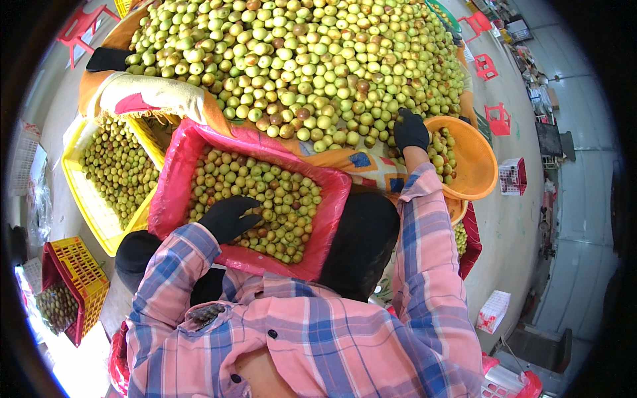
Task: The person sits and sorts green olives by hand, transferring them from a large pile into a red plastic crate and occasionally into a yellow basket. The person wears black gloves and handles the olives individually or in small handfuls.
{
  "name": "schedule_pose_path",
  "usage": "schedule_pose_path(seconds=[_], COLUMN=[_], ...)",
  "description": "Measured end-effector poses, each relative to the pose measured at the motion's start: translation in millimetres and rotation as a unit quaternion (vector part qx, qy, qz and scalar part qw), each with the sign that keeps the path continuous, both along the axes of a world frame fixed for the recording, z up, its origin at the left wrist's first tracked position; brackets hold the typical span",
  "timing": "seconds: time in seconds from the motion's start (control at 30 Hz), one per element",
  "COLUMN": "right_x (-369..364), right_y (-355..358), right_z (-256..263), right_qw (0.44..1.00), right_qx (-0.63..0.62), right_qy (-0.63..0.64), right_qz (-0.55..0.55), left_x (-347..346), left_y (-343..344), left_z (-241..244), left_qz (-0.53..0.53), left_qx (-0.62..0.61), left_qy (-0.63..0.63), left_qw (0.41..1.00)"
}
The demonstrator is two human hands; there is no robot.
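My left hand (230,219), in a black glove, hovers over or rests on jujubes (278,199) in a crate lined with pink plastic (336,209). A gap shows between its thumb and fingers, and I see nothing held there. My right hand (412,130), also gloved in black, reaches to the near edge of a large heap of green and brownish jujubes (308,64). Its fingers curl down out of sight, so whether they hold a fruit is hidden. Just right of that hand, an orange plastic basket (475,159) tilts with some jujubes inside.
A yellow crate (74,184) of jujubes stands left of the pink-lined one. Patterned cloth (348,166) edges the heap, with a black flat object (107,59) at its left corner. Red stools (497,119) and another yellow crate (92,278) stand on the floor.
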State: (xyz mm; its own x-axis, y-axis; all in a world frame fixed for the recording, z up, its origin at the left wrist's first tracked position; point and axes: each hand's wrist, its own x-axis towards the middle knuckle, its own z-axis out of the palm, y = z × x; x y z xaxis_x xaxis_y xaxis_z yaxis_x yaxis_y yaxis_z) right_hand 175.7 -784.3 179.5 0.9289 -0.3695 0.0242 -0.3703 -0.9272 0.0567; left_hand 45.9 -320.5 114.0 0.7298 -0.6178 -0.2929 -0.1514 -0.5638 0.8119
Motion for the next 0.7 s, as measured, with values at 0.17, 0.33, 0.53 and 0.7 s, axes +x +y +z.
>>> schedule_pose_path(seconds=[0.17,0.33,0.53,0.7], right_x=[6.6,2.4,7.6,9.4], right_y=[21.0,65.3,98.8,103.6], right_z=[-8.0,-18.1,-28.2,-31.8], right_qw=[0.998,0.986,0.959,0.920], right_qx=[0.040,0.116,0.246,0.379], right_qy=[0.025,0.036,0.038,0.013], right_qz=[0.041,0.117,0.138,0.100], left_x=[-0.4,-0.6,1.5,1.5], left_y=[0.0,0.4,1.9,-1.5], left_z=[1.5,1.3,0.9,6.6], left_qz=[0.004,0.006,-0.009,-0.004], left_qx=[0.015,-0.002,0.002,0.037], left_qy=[-0.010,0.007,-0.001,-0.046], left_qw=[1.000,1.000,1.000,0.998])
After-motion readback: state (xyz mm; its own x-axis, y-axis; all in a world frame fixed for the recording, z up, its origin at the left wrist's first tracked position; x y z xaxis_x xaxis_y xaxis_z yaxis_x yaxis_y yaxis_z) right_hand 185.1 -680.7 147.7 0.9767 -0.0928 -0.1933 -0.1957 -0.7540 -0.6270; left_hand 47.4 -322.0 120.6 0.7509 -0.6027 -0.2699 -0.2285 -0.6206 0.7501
